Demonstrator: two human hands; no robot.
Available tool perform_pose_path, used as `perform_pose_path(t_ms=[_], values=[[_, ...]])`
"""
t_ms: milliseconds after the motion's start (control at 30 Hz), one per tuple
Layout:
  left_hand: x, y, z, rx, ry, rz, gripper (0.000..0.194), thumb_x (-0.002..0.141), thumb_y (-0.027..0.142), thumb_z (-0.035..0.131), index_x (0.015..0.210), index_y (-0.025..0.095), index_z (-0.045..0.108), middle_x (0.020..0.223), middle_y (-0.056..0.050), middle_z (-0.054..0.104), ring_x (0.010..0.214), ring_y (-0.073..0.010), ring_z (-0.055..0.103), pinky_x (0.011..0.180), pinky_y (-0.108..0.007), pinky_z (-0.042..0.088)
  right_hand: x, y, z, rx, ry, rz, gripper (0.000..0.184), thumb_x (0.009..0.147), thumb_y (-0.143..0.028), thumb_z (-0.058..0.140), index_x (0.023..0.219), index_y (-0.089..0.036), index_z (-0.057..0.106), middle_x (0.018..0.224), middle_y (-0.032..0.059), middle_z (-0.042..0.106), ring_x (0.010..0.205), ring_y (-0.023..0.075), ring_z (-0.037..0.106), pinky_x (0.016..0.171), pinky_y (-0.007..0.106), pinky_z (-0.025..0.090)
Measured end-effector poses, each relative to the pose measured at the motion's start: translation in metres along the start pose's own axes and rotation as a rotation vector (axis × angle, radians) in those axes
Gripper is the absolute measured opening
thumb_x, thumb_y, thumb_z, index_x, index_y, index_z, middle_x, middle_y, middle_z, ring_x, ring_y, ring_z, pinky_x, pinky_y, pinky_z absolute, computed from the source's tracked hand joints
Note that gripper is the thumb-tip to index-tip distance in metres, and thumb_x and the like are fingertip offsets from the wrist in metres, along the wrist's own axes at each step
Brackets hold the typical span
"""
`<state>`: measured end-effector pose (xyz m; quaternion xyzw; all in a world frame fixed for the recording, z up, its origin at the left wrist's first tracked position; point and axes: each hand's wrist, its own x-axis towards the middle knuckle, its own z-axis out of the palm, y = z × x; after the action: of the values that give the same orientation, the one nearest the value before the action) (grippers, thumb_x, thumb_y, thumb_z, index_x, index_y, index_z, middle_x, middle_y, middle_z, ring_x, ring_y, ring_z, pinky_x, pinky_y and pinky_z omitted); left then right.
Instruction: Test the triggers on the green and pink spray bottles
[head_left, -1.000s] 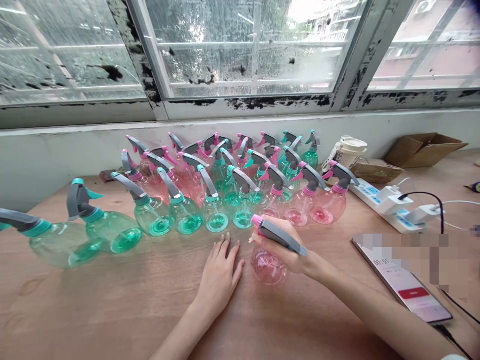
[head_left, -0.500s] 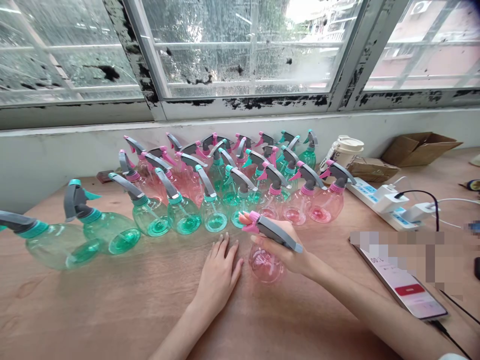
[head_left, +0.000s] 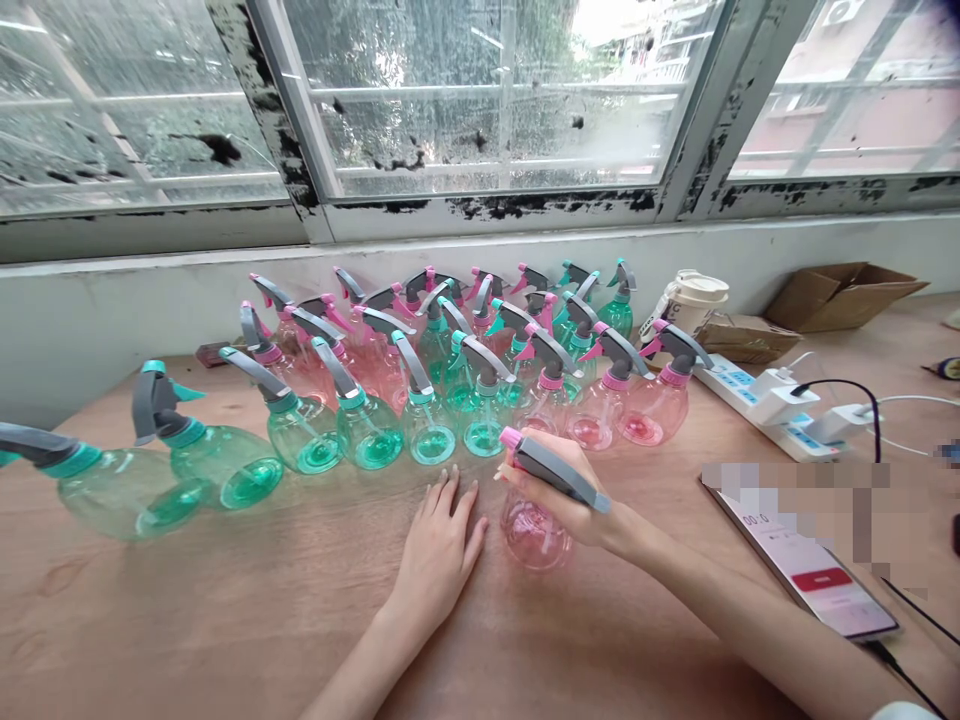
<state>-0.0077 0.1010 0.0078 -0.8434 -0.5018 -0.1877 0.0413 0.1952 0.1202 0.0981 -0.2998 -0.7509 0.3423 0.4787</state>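
My right hand is wrapped round the neck and trigger of a pink spray bottle with a grey-and-pink spray head. Its clear round body rests on or just over the wooden table; I cannot tell which. The trigger is hidden behind my fingers. Flat on the table just left of that bottle lies my left hand, palm down, fingers stretched out, holding nothing. Beyond both hands stand several green spray bottles and several pink spray bottles, in crowded rows.
A power strip with plugged-in chargers lies at the right. Nearer me is a phone on a cable. A lidded cup and an open cardboard box stand by the wall under the window.
My right fingers have curled in: the pink trigger and fingertips that showed past the nozzle are now mostly tucked out of sight. My left hand has stayed in place.
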Motion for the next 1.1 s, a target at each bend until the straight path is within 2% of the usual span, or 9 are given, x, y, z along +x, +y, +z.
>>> perform_pose_path(t_ms=[133, 300, 400, 467, 600, 733, 900, 1000, 1100], values=[[0.0, -0.001, 0.0, -0.01, -0.005, 0.003, 0.032, 0.096, 0.031, 0.045, 0.123, 0.017, 0.056, 0.139, -0.016, 0.053, 0.13, -0.0313, 0.049, 0.105, -0.051, 0.043, -0.001, 0.001, 0.001, 0.036, -0.006, 0.003, 0.02, 0.091, -0.035, 0.058, 0.101, -0.018, 0.064, 0.083, 0.0038, 0.065, 0.066, 0.0147, 0.058, 0.062, 0.028, 0.049], [0.0, 0.0, -0.001, -0.017, 0.003, 0.008, 0.03, 0.097, 0.031, 0.044, 0.121, 0.018, 0.057, 0.138, -0.015, 0.053, 0.131, -0.0306, 0.048, 0.105, -0.05, 0.043, -0.005, 0.006, 0.005, 0.06, 0.049, 0.031, 0.027, 0.085, -0.034, 0.066, 0.107, -0.019, 0.065, 0.081, 0.0029, 0.068, 0.055, 0.0121, 0.054, 0.055, 0.026, 0.048], [-0.001, 0.0, -0.001, -0.001, 0.006, 0.007, 0.031, 0.097, 0.031, 0.044, 0.123, 0.019, 0.056, 0.138, -0.014, 0.053, 0.13, -0.0305, 0.048, 0.104, -0.05, 0.044, -0.009, 0.007, 0.008, 0.019, 0.142, 0.023, 0.041, 0.079, -0.034, 0.074, 0.116, -0.02, 0.061, 0.091, 0.0042, 0.072, 0.052, 0.0095, 0.052, 0.052, 0.024, 0.047], [-0.001, 0.0, 0.0, 0.017, 0.007, 0.007, 0.032, 0.097, 0.031, 0.045, 0.124, 0.017, 0.056, 0.139, -0.016, 0.053, 0.129, -0.0311, 0.05, 0.103, -0.049, 0.045, -0.013, 0.007, 0.009, -0.051, 0.197, 0.026, 0.05, 0.075, -0.033, 0.078, 0.12, -0.022, 0.058, 0.088, 0.0017, 0.072, 0.049, 0.008, 0.05, 0.05, 0.023, 0.046], [-0.001, -0.001, 0.001, 0.038, 0.006, 0.019, 0.034, 0.096, 0.03, 0.046, 0.124, 0.013, 0.057, 0.138, -0.019, 0.053, 0.128, -0.0328, 0.051, 0.103, -0.049, 0.045, -0.027, 0.004, 0.004, -0.18, 0.205, 0.008, 0.037, 0.082, -0.03, 0.071, 0.116, -0.022, 0.059, 0.075, -0.0024, 0.066, 0.055, 0.0102, 0.054, 0.055, 0.023, 0.047], [-0.001, -0.003, 0.003, 0.044, 0.013, 0.02, 0.035, 0.096, 0.031, 0.046, 0.125, 0.014, 0.058, 0.138, -0.018, 0.054, 0.128, -0.0322, 0.051, 0.104, -0.049, 0.045, -0.039, -0.003, -0.007, -0.252, 0.178, 0.044, 0.018, 0.086, -0.031, 0.066, 0.099, -0.019, 0.063, 0.077, 0.0003, 0.067, 0.067, 0.0147, 0.062, 0.063, 0.025, 0.05], [-0.001, -0.005, 0.007, 0.028, 0.02, 0.01, 0.037, 0.097, 0.033, 0.044, 0.125, 0.015, 0.058, 0.137, -0.017, 0.055, 0.128, -0.0316, 0.051, 0.105, -0.049, 0.044, -0.047, -0.012, -0.02, -0.326, 0.131, 0.055, 0.013, 0.089, -0.03, 0.062, 0.091, -0.018, 0.064, 0.082, 0.0032, 0.071, 0.073, 0.0169, 0.067, 0.068, 0.025, 0.052], [-0.001, -0.006, 0.008, 0.012, 0.02, 0.0, 0.038, 0.098, 0.033, 0.041, 0.127, 0.016, 0.058, 0.139, -0.017, 0.054, 0.129, -0.0316, 0.05, 0.105, -0.05, 0.043, -0.06, -0.013, -0.039, -0.386, 0.195, 0.12, 0.016, 0.09, -0.032, 0.061, 0.094, -0.018, 0.067, 0.086, 0.0039, 0.074, 0.075, 0.019, 0.069, 0.067, 0.026, 0.053], [0.0, -0.006, 0.006, 0.011, 0.022, 0.004, 0.039, 0.098, 0.034, 0.039, 0.126, 0.016, 0.059, 0.139, -0.016, 0.054, 0.128, -0.0314, 0.051, 0.104, -0.05, 0.043, -0.08, -0.005, -0.074, -0.521, 0.37, 0.183, 0.026, 0.088, -0.041, 0.061, 0.095, -0.019, 0.071, 0.084, 0.0048, 0.076, 0.074, 0.0239, 0.071, 0.064, 0.03, 0.053]])
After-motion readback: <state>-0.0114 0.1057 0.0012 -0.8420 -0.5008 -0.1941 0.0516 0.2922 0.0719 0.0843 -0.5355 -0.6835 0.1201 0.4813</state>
